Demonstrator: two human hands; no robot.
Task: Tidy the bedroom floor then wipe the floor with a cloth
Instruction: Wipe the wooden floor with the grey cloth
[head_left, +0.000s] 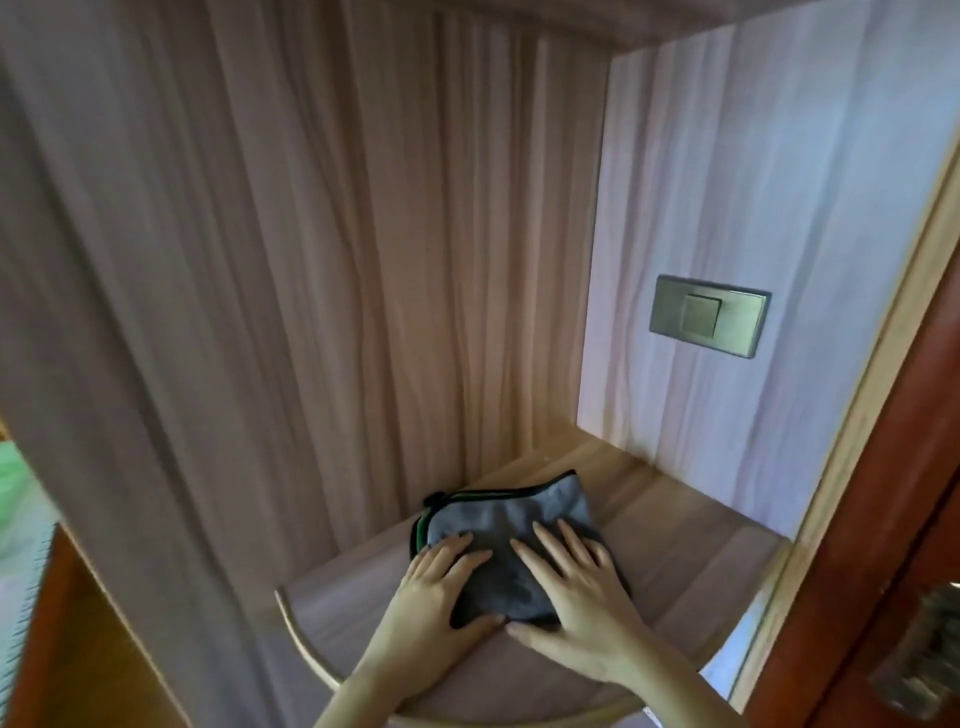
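A folded grey cloth (511, 512) with a green and black edge lies on a rounded wooden shelf (691, 566) in the head view. My left hand (441, 597) lies flat on the cloth's near left part, fingers spread. My right hand (576, 597) presses flat on its near right part, thumb on the shelf beside the cloth. The two thumbs almost meet at the cloth's near edge. Neither hand grips the cloth.
Wood-grain panels (311, 260) wall in the shelf at the back and left. A metal wall switch (709, 315) sits on the right-hand panel. A reddish-brown door frame (883, 519) stands at the far right, with a blurred dark fitting (930, 654) on it.
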